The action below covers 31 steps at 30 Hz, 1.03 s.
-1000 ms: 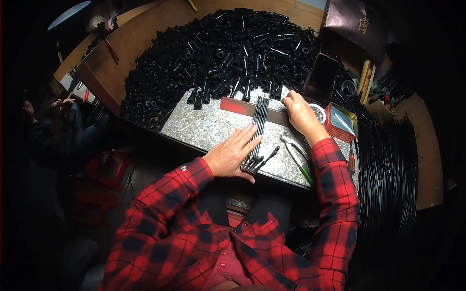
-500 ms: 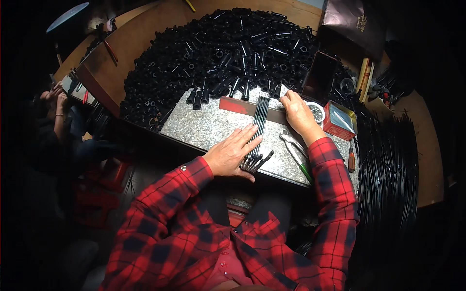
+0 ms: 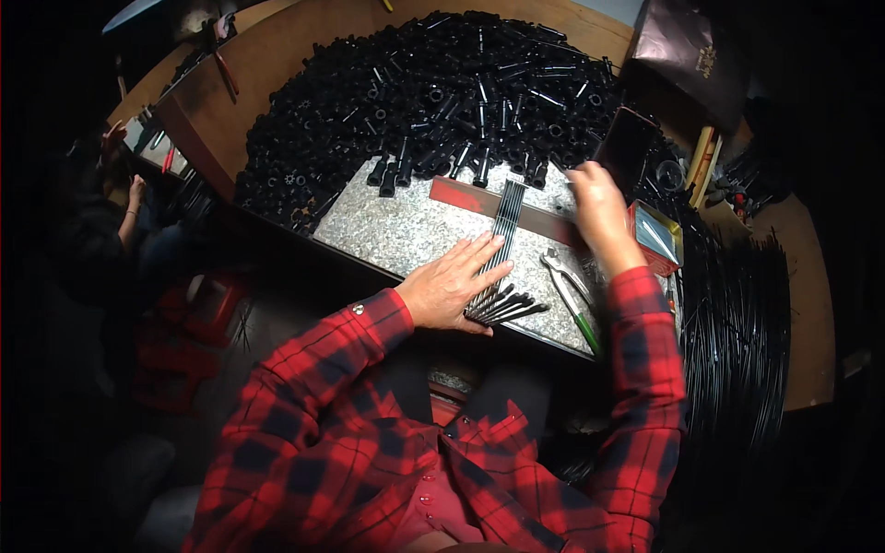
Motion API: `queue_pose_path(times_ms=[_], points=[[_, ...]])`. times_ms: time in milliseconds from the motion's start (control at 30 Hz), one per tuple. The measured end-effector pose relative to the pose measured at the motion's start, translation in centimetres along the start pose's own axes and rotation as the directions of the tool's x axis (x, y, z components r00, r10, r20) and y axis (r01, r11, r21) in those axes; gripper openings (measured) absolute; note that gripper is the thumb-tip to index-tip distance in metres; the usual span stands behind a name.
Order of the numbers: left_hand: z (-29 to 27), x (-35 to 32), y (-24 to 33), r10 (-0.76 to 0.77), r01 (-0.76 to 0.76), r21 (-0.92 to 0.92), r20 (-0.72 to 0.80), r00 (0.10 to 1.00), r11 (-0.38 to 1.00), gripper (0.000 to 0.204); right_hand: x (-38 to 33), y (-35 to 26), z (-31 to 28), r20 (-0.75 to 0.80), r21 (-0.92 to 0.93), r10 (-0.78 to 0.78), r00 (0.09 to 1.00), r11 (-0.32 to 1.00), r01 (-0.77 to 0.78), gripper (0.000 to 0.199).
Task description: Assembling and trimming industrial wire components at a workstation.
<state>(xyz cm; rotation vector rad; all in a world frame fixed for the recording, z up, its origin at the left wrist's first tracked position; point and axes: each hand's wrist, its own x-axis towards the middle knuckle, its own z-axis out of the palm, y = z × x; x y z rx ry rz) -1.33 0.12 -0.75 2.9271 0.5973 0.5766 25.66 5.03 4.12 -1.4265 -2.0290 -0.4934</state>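
My left hand (image 3: 454,284) lies flat with fingers stretched across a row of thin dark rods (image 3: 507,214). The rods lie side by side, their far ends across a flat red-and-brown bar (image 3: 459,195). Their thicker black ends fan out beside my left fingers, near the slab's front edge. My right hand (image 3: 604,217) is raised to the right of the bar, close to a dark phone (image 3: 628,138). Motion smears its fingers, so whether they hold anything does not show. Green-handled pincers (image 3: 572,293) rest on the speckled slab (image 3: 369,230), near my right forearm.
A large heap of black tubular parts (image 3: 424,101) covers the far side. Right of my right hand stands a red tin (image 3: 656,240). Long dark rods (image 3: 737,332) hang in a bundle at the right. Another person's hand (image 3: 136,192) shows at far left.
My right hand has moved right and back from the rods' far ends, and now hides the white bowl of small pieces. The rods' black ends are fanned further right. The view has shifted slightly.
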Motion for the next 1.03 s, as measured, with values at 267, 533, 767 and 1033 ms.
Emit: queue_pose_path(times_ms=[267,533,767,1033], points=[[-0.5,0.3,0.1,-0.004,0.003,0.006,0.076,0.997,1.0,0.092,-4.9,11.3,-6.5,0.233,-0.441,0.344,0.909,0.871,-0.217,0.009],[-0.2,0.2,0.0,0.028,-0.03,0.043,0.046,0.999,0.999,0.092,-5.7,9.7,-7.0,0.374,-0.526,0.546,0.75,0.79,-0.313,0.016],[-0.2,0.3,0.0,-0.02,0.02,-0.003,0.093,0.995,1.0,0.092,-5.4,8.4,-7.3,0.207,-0.463,0.392,0.896,0.846,-0.262,0.01],[0.1,0.2,-0.1,-0.023,0.025,-0.033,0.048,0.999,0.999,0.09,-1.9,1.9,-1.1,0.11,-0.125,0.059,0.992,0.991,-0.045,0.012]])
